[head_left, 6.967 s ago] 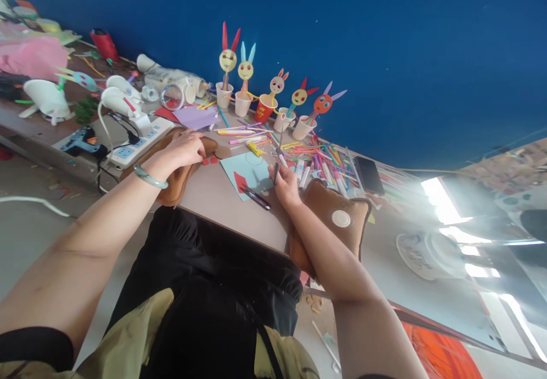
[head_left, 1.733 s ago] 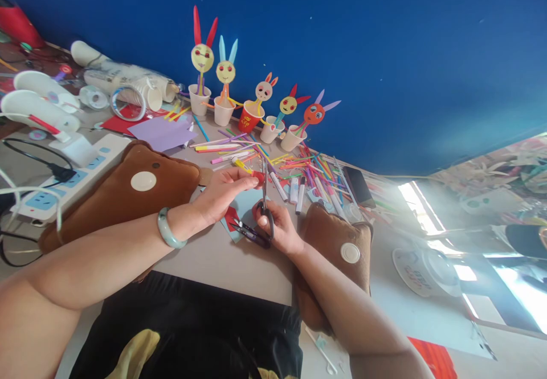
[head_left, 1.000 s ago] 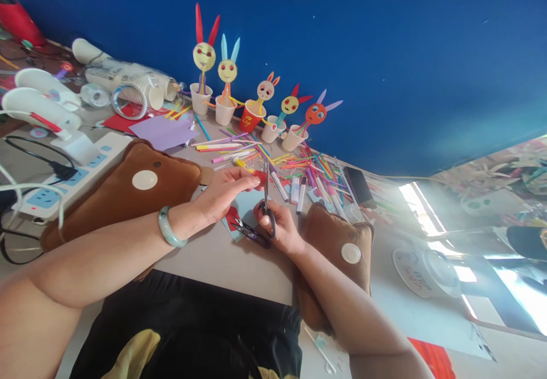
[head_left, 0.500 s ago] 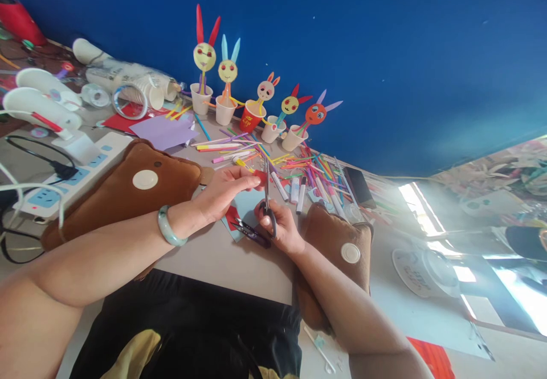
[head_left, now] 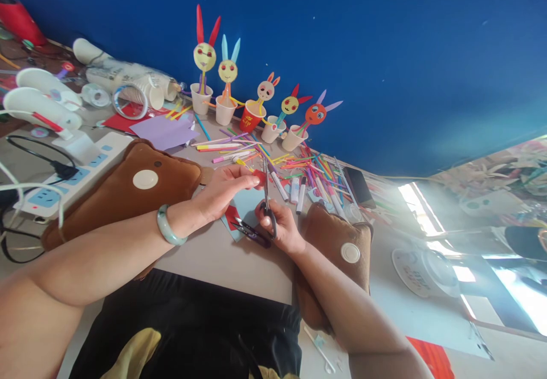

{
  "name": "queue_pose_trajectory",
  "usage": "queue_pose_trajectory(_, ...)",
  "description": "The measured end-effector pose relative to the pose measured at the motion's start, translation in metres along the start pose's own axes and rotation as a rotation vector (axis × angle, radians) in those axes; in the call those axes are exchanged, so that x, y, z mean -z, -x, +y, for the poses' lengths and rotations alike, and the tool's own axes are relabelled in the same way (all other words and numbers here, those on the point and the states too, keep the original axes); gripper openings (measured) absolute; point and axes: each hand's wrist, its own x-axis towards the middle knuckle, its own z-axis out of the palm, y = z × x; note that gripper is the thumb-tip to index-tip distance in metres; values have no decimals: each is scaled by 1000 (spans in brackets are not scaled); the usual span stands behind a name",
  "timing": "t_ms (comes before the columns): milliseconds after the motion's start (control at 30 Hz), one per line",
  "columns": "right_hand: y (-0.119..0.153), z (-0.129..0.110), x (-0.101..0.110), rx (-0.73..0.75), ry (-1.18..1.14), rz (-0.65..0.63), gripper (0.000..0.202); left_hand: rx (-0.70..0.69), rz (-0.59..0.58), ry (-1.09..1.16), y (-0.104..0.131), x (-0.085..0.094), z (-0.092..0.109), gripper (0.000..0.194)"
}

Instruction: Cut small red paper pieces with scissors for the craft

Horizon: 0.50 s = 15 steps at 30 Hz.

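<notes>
My left hand pinches a small piece of red paper between thumb and fingers. In my right hand is a pair of scissors, its blades pointing away from me and touching or overlapping the red paper's right edge. Below both hands lies a sheet of light blue paper. On it rest a scrap of red paper and small dark thread snips. A pale green bangle circles my left wrist.
Several rabbit figures stand in cups, one a red cup, along the blue wall. Markers and coloured sticks cover the table before them. Brown cushions flank my arms. A power strip lies left, a phone right.
Hardly anything differs. Both hands keep their places, the red paper and scissors shifting only very slightly.
</notes>
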Motion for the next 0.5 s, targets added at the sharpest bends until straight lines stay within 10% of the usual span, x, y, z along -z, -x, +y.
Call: queue_pose_trajectory(500,0,-2,0,-1,-10,-6,60,-57,-41,-50,-2,8,-3,18)
